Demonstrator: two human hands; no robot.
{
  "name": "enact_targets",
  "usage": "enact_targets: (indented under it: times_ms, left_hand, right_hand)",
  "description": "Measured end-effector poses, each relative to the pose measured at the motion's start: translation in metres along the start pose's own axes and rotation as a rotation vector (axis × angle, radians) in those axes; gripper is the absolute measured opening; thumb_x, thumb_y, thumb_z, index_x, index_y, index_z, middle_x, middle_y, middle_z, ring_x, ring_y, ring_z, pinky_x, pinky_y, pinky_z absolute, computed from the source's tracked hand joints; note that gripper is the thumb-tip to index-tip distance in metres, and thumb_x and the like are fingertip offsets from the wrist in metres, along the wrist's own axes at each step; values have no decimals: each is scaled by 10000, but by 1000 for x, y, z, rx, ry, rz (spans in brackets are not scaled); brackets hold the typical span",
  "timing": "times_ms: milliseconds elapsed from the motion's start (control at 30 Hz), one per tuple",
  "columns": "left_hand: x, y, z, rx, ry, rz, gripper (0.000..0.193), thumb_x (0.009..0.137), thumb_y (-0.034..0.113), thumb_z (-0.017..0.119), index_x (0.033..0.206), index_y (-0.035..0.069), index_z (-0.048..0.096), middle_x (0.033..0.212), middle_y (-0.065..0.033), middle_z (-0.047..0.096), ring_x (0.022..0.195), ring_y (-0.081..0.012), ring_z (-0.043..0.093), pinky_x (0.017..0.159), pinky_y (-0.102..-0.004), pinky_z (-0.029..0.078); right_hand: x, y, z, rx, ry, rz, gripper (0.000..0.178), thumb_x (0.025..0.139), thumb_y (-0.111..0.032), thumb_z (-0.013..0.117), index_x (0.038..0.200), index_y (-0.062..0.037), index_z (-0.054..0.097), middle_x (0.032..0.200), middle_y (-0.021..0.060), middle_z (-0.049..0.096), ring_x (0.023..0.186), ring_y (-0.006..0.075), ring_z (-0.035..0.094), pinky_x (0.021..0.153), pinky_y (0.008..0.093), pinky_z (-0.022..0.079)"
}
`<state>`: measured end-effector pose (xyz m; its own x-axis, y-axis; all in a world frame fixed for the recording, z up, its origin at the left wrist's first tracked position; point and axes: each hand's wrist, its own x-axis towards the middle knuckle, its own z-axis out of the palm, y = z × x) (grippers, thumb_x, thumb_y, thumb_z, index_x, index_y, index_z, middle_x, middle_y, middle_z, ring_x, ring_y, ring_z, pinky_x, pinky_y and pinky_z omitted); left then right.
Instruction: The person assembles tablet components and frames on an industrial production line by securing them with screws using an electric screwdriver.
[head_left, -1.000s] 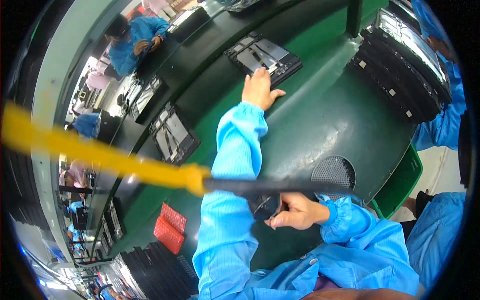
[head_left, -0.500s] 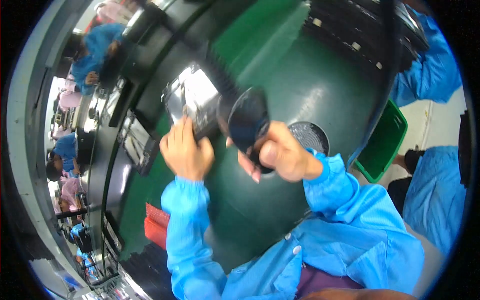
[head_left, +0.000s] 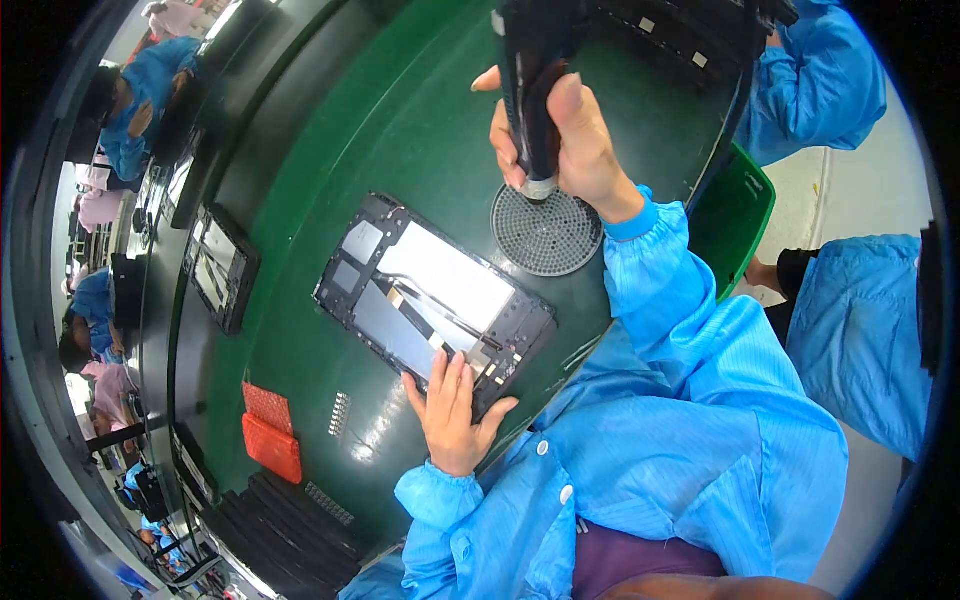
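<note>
"What's on the table (head_left: 290, 340)?"
"An oblong device (head_left: 435, 300), black-rimmed with smooth silvery plates, lying near a round, pitted grey mat (head_left: 545, 240)."
"And the hands?"
"The left hand (head_left: 456, 420): fingers loosely spread, gripping nothing, tips on the device's near edge. The right hand (head_left: 590, 150): raised, fingers curled around a black tool (head_left: 533, 100)."
</note>
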<state>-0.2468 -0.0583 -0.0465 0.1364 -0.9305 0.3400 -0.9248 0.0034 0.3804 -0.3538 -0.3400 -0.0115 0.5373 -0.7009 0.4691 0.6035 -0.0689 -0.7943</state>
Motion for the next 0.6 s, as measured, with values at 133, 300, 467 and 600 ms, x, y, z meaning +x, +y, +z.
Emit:
enact_targets:
  times_ms: [133,300,467,600]
  left_hand:
    - [1,-19,-12,-167,237,33,290,836,38,593,1115,-29,549,857,-167,656,775,-279,649,783,-403,483]
    - [7,-12,-11,-641,517,-536,205,893,-5,510,1084,-74,546,849,-174,651,725,-182,636,702,-262,501]
    - [6,-31,-13,-547,573,-523,174,885,33,551,1010,-85,578,828,-125,640,706,-169,615,731,-275,506]
    - [-4,-34,-26,-474,515,-612,135,854,45,605,911,-77,599,798,-98,620,715,-159,610,739,-276,508]
  right_hand:
    - [0,5,2,-79,-16,7,605,880,-579,405,1085,-21,518,638,59,552,476,95,541,442,215,442]
    - [-1,10,3,-72,3,33,575,883,-562,427,1059,-22,519,630,55,550,477,94,541,441,217,442]
    - [0,8,-1,-72,0,44,540,883,-550,446,1008,-30,515,631,57,550,479,93,540,440,219,439]
    - [-1,9,0,-98,-22,16,514,888,-541,443,986,-40,504,634,63,547,479,92,528,440,218,434]
